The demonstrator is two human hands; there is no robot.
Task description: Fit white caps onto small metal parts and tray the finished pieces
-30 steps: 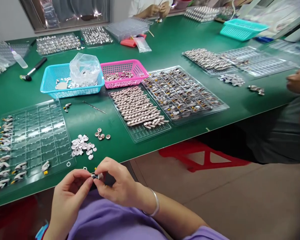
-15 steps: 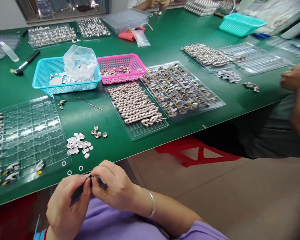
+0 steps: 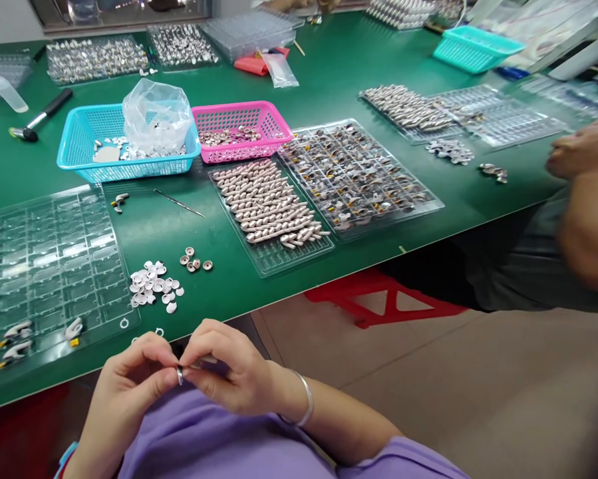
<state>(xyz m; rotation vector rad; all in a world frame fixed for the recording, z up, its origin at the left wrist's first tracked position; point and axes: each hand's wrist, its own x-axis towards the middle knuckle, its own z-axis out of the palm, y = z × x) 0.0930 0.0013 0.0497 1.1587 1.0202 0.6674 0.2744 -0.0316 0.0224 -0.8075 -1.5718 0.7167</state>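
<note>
Green worktable [image 3: 223, 286], left hand [image 3: 134, 380] and right hand [image 3: 233, 372] at its near edge, one small silvery part [image 3: 179, 375] between them.
A clear compartment tray [image 3: 54, 266], partly filled, lies at left, a blue perforated basket [image 3: 139, 171] beyond its far corner. Each hand's thumb and forefinger are pinched narrow on the part, just off the table edge. Loose white discs [image 3: 151, 286] rest beside the tray. The part sits at the meeting fingertips.
</note>
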